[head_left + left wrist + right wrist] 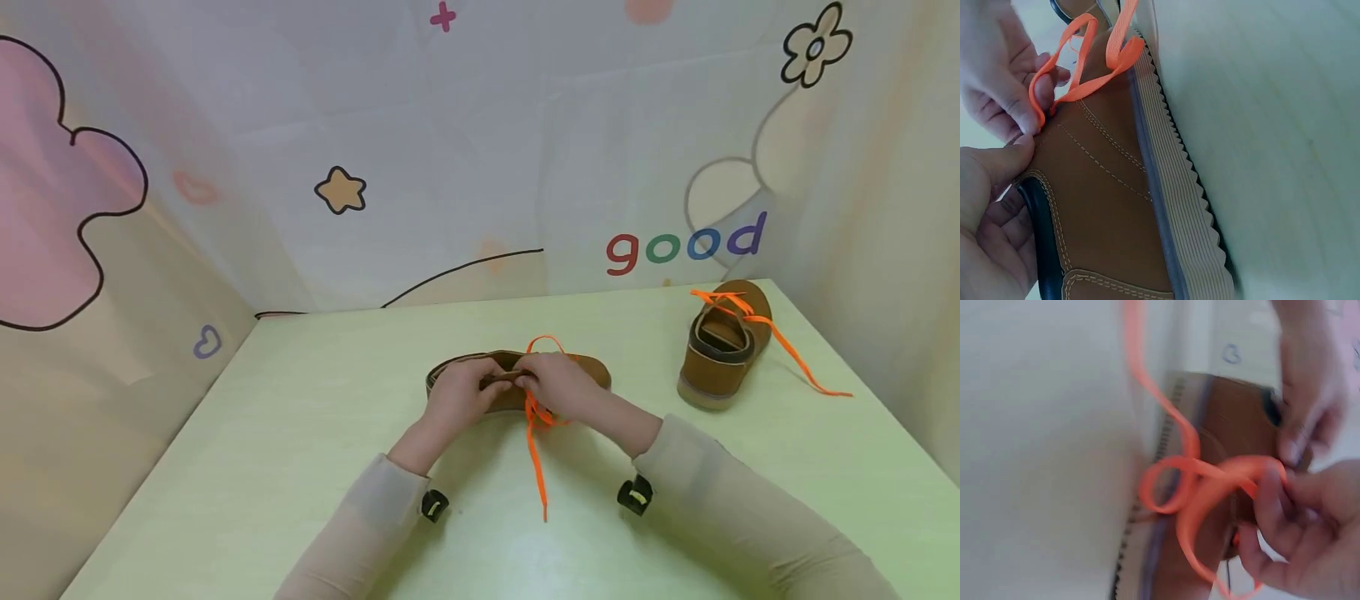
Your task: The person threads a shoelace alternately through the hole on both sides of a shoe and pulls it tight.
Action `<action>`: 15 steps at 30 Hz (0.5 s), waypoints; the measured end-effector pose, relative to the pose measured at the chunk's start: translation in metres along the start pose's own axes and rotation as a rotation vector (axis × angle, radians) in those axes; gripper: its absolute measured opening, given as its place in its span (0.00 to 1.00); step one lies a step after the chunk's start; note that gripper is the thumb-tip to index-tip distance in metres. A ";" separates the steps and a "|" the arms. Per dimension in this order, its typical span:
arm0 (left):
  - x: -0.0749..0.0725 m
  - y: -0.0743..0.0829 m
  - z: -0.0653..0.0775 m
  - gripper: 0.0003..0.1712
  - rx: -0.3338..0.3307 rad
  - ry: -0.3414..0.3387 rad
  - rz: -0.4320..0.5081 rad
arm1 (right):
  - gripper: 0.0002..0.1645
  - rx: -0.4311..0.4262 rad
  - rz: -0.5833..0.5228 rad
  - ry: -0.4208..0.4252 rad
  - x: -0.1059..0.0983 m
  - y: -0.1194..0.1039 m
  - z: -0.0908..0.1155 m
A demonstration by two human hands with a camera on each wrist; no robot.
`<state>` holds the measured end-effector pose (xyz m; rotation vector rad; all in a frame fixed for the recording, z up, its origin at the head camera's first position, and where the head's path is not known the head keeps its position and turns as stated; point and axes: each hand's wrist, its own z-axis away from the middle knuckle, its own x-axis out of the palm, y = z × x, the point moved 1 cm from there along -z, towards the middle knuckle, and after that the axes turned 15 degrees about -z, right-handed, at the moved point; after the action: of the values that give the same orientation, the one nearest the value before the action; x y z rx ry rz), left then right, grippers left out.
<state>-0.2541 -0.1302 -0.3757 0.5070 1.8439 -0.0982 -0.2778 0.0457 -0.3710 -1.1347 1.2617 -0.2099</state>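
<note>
A brown shoe (596,371) with a ribbed pale sole lies sideways in front of me, toe to the right. My left hand (461,390) pinches the edge of its upper by the opening, thumb on the outer side (997,165). Close beside it, my right hand (558,383) pinches the orange shoelace (1191,512) at the eyelet edge. The lace loops over the shoe's side, and one end trails on the table toward me. In the right wrist view the right hand (1310,531) is near and the lace is partly blurred. The fingers hide the eyelets.
A second brown shoe (716,375) with an orange lace stands at the right of the pale green table (337,400), its lace end hanging over toward the right edge. Behind the table hangs a printed curtain (450,167).
</note>
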 end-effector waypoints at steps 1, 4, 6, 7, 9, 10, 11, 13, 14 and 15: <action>-0.002 -0.001 0.001 0.04 0.010 0.001 -0.010 | 0.11 0.022 -0.081 -0.058 -0.004 0.003 -0.003; -0.007 -0.002 0.004 0.06 0.047 -0.006 -0.053 | 0.14 0.157 -0.379 -0.186 -0.013 0.015 -0.011; -0.010 -0.004 0.006 0.08 0.078 -0.017 -0.076 | 0.16 0.226 -0.517 -0.219 -0.017 0.023 -0.013; -0.011 -0.004 0.007 0.09 0.093 -0.023 -0.085 | 0.17 0.261 -0.578 -0.219 -0.019 0.026 -0.014; -0.012 -0.005 0.007 0.09 0.120 -0.020 -0.093 | 0.18 0.289 -0.629 -0.202 -0.026 0.028 -0.017; -0.012 -0.005 0.006 0.09 0.132 -0.014 -0.096 | 0.18 0.292 -0.632 -0.185 -0.031 0.027 -0.020; -0.012 -0.005 0.006 0.08 0.144 -0.003 -0.096 | 0.17 0.289 -0.632 -0.165 -0.037 0.024 -0.023; -0.012 -0.006 0.005 0.08 0.155 0.021 -0.101 | 0.17 0.272 -0.628 -0.112 -0.051 0.012 -0.031; -0.012 -0.006 0.004 0.07 0.155 0.036 -0.104 | 0.17 0.252 -0.620 -0.087 -0.059 0.004 -0.037; -0.012 -0.007 0.004 0.07 0.151 0.049 -0.101 | 0.17 0.231 -0.616 -0.062 -0.067 -0.007 -0.042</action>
<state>-0.2504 -0.1413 -0.3672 0.5251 1.9193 -0.2974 -0.3338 0.0645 -0.3177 -1.2872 0.7781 -0.7544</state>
